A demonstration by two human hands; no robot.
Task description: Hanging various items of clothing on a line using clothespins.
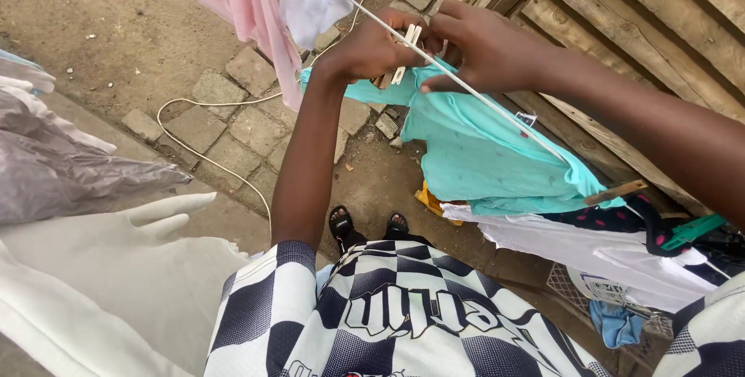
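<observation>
A white clothesline [497, 109] runs diagonally from upper middle to lower right. A turquoise garment [473, 152] hangs over it. My left hand [372, 47] grips a white clothespin [405, 55] on the line at the garment's upper corner. My right hand [485, 47] pinches the line and the garment's edge just beside the pin. A brown wooden peg [617, 191] and a green peg [694, 229] sit further down the line.
Pink and white clothes [264, 4] hang to the upper left. Grey and cream laundry [70, 214] hangs at the left. A wooden plank wall [652, 27] stands on the right. Paving bricks [225, 113] and a white cord [206, 161] lie on the dirt below.
</observation>
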